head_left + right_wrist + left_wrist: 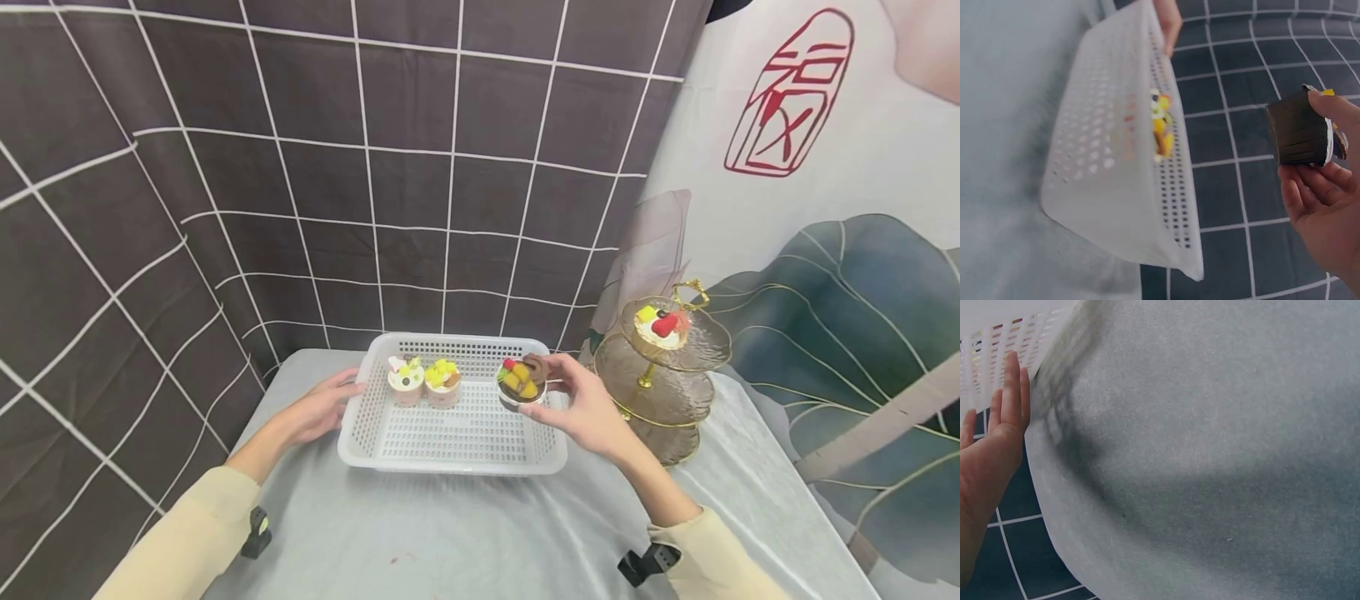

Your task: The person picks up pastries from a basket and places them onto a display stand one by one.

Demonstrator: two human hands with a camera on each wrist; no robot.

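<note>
My right hand (pixel 583 407) pinches a fruit-topped cupcake (pixel 519 383) between thumb and fingers, over the right part of a white plastic basket (pixel 450 469). In the right wrist view its dark pleated cup (pixel 1300 130) is held above the basket's rim. My left hand (pixel 318 408) rests at the basket's left side; the left wrist view shows its fingers straight along the perforated wall. Two cupcakes in pale pink cups stand side by side in the basket: one with white and green topping (pixel 406 385), the other with yellow pieces (pixel 442 387).
To the right stands a three-tier glass stand (pixel 693 354) with gold rims and a gold handle. On its top tier sits a cupcake (pixel 662 328) with a red berry. A pale cloth covers the table (pixel 450 533); a dark gridded curtain (pixel 405 192) hangs behind.
</note>
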